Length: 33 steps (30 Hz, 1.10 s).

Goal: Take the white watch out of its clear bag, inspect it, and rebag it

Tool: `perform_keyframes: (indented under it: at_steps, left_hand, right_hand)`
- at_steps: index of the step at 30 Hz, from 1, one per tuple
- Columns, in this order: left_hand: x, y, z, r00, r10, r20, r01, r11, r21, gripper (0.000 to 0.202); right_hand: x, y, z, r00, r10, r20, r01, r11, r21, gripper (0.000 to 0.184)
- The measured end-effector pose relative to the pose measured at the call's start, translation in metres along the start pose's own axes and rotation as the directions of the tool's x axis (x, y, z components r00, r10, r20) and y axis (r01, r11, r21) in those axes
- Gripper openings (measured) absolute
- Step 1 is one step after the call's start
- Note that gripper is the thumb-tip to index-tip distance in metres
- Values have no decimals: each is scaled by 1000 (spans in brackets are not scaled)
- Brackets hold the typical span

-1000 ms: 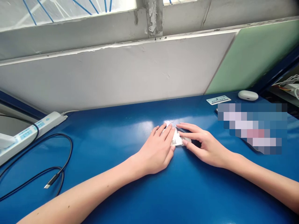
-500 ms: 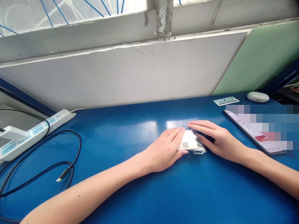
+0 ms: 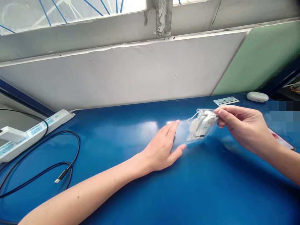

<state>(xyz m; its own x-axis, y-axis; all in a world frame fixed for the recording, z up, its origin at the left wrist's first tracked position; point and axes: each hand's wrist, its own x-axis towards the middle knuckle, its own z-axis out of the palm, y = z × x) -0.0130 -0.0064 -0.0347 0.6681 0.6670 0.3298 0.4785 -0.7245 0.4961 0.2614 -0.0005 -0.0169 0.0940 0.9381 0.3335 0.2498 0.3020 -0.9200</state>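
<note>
Pinched by one edge in my right hand [image 3: 243,122] is a clear plastic bag [image 3: 202,125], lifted above the blue table [image 3: 145,193]. Inside it lie white flat pieces and a white ball chain [image 3: 193,116]; what the pieces are I cannot make out. My left hand [image 3: 161,147] rests on the tabletop to the left of the bag, thumb and fingers apart, holding nothing. A small gap separates its fingertips from the bag.
A power strip [image 3: 39,131] with a white plug stands at the left, beside a looped black cable [image 3: 77,147]. A printed card [image 3: 226,101] and a white earbud case [image 3: 257,97] lie at the back right. Behind my right hand shows part of a phone-like screen [image 3: 281,139].
My right hand has taken the bag by its edge and raised it, turning its other side to view. My left hand has let go of it and stays in place.
</note>
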Motion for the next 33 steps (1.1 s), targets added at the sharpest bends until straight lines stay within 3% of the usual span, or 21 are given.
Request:
perform_keyframes:
  at_steps: [4,8,11,14,17,20,23,28,33]
  left_hand:
    - [0,-3,5,998,-13,-64,14,999,30,84]
    - [5,-7,2,997,13,-74,-6,995,95,93]
    - [10,-11,-2,998,57,-37,-51,987,150,99]
    - [14,-14,-5,995,40,87,-53,988,147,96]
    - [15,-16,-9,982,-15,189,-14,988,151,86]
    - [14,-17,-13,979,-53,199,19,986,167,82]
    - [13,-18,-17,979,-82,186,47,982,183,82]
    - [13,-22,-23,967,-143,213,90,967,239,84]
    - [10,-30,-25,975,-147,169,99,959,265,82]
  right_hand:
    - [4,15,4,963,255,86,-261,962,77,27]
    - [0,24,15,931,322,173,-328,945,6,34]
    - [-6,22,23,948,224,226,-210,974,-82,36]
    - [-13,20,28,942,48,333,31,974,-226,41]
    - [-21,19,29,897,-138,419,326,848,-418,42]
    - [-27,19,28,817,-184,547,491,720,-491,54]
    - [-27,19,26,742,-130,658,551,678,-487,64]
    - [-17,19,26,723,-102,684,566,656,-500,69]
    - [3,16,36,696,-67,715,555,681,-477,81]
